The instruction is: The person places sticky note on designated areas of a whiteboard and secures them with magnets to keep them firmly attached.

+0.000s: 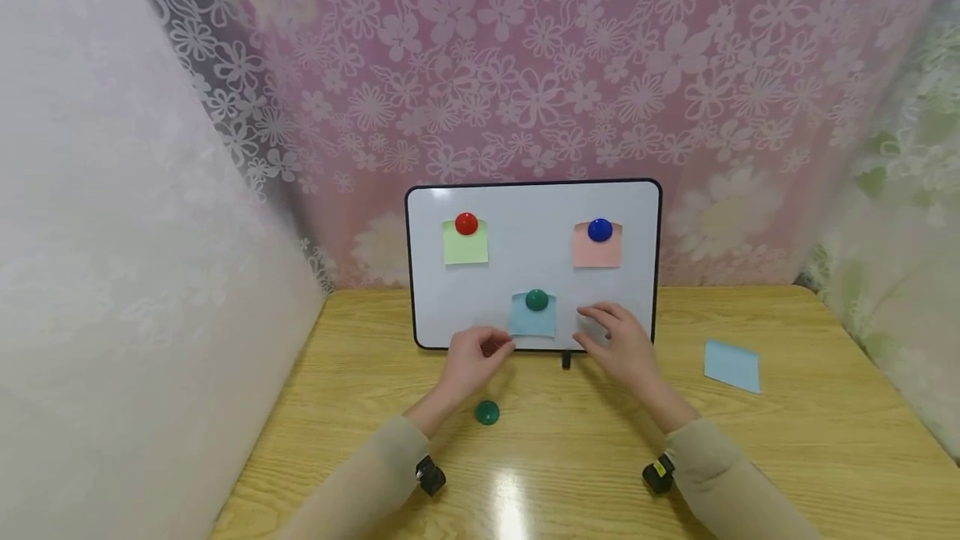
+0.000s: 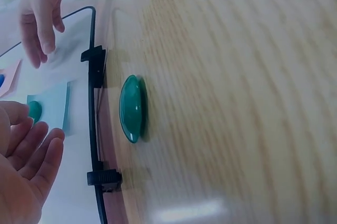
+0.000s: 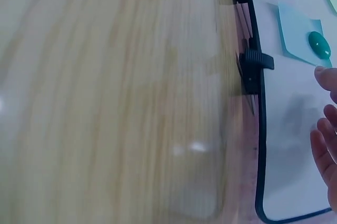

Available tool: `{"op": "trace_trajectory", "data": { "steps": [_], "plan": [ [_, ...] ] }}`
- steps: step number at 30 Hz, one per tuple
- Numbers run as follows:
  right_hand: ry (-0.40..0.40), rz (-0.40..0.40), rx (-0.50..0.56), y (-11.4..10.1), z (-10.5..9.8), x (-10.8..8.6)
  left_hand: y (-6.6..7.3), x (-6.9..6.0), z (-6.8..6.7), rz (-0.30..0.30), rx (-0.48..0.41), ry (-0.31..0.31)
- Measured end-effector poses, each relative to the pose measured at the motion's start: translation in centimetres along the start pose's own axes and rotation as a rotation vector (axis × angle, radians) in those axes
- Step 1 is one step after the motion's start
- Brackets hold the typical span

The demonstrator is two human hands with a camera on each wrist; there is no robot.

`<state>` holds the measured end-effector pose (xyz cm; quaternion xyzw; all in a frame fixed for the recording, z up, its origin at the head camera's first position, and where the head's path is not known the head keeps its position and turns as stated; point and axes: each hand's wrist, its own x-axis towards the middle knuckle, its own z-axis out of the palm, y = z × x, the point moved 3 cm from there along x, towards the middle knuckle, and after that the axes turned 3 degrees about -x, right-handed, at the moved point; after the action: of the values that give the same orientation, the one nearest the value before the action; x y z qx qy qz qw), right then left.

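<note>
A small whiteboard (image 1: 498, 273) with a black frame stands against the curtain. Low on it, a green round magnet (image 1: 537, 300) pins a blue sticky note (image 1: 533, 323). My left hand (image 1: 476, 357) hovers just left of that note, fingers relaxed and apart from it, holding nothing. On the note's other side is my right hand (image 1: 618, 344), its fingers loosely bent and spread, with nothing between them. Higher up, a red magnet (image 1: 467, 223) holds a green note (image 1: 466, 250), and a blue magnet (image 1: 600, 230) holds a pink note (image 1: 597, 254).
A second green magnet (image 1: 487, 412) lies on the wooden table (image 1: 570, 440) near my left wrist. To the right of the board lies a loose blue note (image 1: 732, 367). Black clips (image 2: 104, 177) grip the board's bottom edge. Floral curtains (image 1: 525, 65) enclose the table.
</note>
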<state>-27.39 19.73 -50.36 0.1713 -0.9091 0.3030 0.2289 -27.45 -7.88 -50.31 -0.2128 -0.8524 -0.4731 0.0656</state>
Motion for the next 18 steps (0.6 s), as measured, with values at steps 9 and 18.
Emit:
{"op": "trace_trajectory", "data": {
  "steps": [9,18],
  "plan": [
    [-0.084,0.002,-0.030,1.2,-1.5,-1.2,-0.3,-1.8,-0.7,-0.014,-0.012,-0.059],
    [-0.138,0.022,-0.010,2.5,-3.0,-3.1,-0.5,-3.7,-1.4,-0.005,0.003,-0.136]
  ]
}}
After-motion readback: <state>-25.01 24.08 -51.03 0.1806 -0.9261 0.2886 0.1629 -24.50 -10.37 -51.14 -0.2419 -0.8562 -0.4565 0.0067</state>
